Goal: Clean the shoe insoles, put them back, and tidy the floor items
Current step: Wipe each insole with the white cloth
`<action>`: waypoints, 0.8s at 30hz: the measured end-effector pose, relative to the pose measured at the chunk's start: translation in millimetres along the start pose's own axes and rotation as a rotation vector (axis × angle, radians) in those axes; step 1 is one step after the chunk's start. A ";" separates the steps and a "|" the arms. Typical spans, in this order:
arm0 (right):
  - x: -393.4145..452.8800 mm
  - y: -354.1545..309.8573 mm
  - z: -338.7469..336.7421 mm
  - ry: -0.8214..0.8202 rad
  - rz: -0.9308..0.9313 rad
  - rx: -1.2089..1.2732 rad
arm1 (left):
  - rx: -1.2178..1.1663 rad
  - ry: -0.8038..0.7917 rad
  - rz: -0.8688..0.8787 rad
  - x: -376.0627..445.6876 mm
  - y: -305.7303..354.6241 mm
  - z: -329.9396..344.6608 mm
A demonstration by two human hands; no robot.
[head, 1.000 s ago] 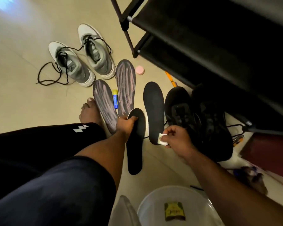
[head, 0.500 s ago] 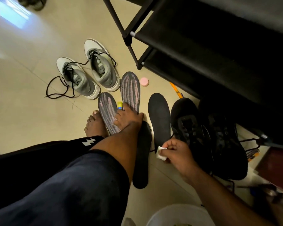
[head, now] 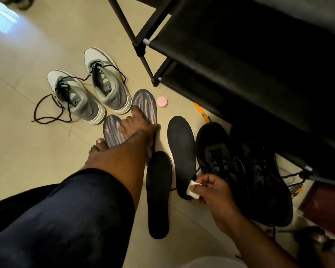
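Note:
Two grey-pink insoles (head: 112,130) (head: 145,101) lie side by side on the floor. My left hand (head: 137,122) rests across them with its fingers spread, the thumb at the right one's edge. One black insole (head: 159,194) lies free on the floor, and a second black insole (head: 180,147) lies to its right. My right hand (head: 211,190) pinches a small white wipe (head: 192,189) at that second insole's heel end. A pair of grey sneakers (head: 75,97) (head: 104,80) with loose black laces stands at the back left. Two black shoes (head: 219,155) (head: 263,180) sit on the right.
A black shoe rack (head: 240,55) fills the upper right, its legs standing on the floor. A pink cap (head: 161,102) and a yellow pen (head: 200,112) lie near it. My bare foot (head: 97,149) is beside the left grey insole. A white basin's rim (head: 211,263) shows at the bottom.
My left hand let go of the black insole, which now lies on the floor, and reached forward onto the grey-pink insoles, covering the blue tube between them. My right hand stayed put with the wipe.

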State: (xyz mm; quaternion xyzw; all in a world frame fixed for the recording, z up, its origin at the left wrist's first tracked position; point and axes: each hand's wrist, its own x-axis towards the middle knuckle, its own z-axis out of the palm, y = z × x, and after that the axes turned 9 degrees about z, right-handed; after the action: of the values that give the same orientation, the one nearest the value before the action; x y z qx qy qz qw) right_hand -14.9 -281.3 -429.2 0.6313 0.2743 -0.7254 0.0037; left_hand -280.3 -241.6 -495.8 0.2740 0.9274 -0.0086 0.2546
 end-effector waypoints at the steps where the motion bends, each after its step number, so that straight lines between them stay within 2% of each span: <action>1: -0.4 0.3 0.4 -0.004 0.012 0.016 | -0.011 -0.019 -0.009 3.5 0.7 -3.6; 6: -7.4 -5.4 -5.5 -0.028 0.010 0.008 | -0.065 0.011 0.011 8.2 4.9 -7.2; 11: -25.3 -31.7 -14.4 -0.006 -0.086 -0.013 | -0.143 0.162 0.070 -18.4 11.7 -28.1; 13: -43.2 -52.7 -13.8 -0.014 -0.144 0.008 | -0.278 0.244 0.088 -38.6 14.9 -52.5; 16: -79.0 -87.3 -9.5 -0.059 -0.259 -0.043 | -0.601 0.322 0.057 -82.1 25.1 -91.8; 21: -157.8 -136.6 0.0 -0.209 -0.493 -0.393 | -0.961 0.218 0.029 -179.8 57.0 -154.3; 24: -191.8 -154.5 1.7 -0.228 -0.603 -0.518 | -1.038 0.251 0.136 -219.3 78.4 -192.9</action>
State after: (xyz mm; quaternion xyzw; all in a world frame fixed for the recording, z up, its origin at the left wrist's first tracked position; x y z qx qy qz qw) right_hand -31.8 -216.1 -192.3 0.4165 0.6185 -0.6660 -0.0198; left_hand -172.4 -255.5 -213.7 0.1704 0.8132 0.5003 0.2436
